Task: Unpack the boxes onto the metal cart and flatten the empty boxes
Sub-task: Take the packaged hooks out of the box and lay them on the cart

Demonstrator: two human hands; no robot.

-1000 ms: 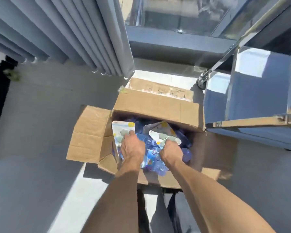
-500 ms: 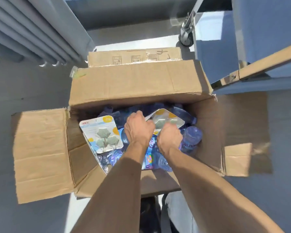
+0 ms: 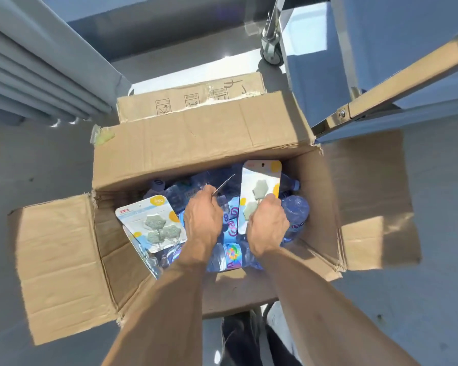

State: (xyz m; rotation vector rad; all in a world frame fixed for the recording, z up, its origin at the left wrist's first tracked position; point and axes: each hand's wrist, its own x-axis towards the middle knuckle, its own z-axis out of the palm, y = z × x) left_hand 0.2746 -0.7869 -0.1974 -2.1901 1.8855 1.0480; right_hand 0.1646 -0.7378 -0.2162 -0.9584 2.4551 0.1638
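An open cardboard box [image 3: 196, 143] stands on the floor, filled with blue plastic water bottles [image 3: 294, 215] and blister packs of green hooks. My right hand [image 3: 267, 228] grips one hook pack [image 3: 261, 180] by its lower end and holds it tilted up over the bottles. My left hand [image 3: 202, 220] pinches a thin card [image 3: 224, 184] seen edge-on. Another hook pack [image 3: 151, 223] lies at the box's left side. The metal cart [image 3: 376, 107] stands at the upper right, its shelf edge over the box's corner.
A second cardboard box [image 3: 191, 99] lies behind the open one. Grey curtains [image 3: 37, 75] hang at the upper left. A cart caster wheel [image 3: 271, 52] rests on the floor at the top. Box flaps spread left and right over the grey floor.
The view has closed in on the box. My right hand has lifted its hook pack upright, and my left hand has taken hold of a thin card.
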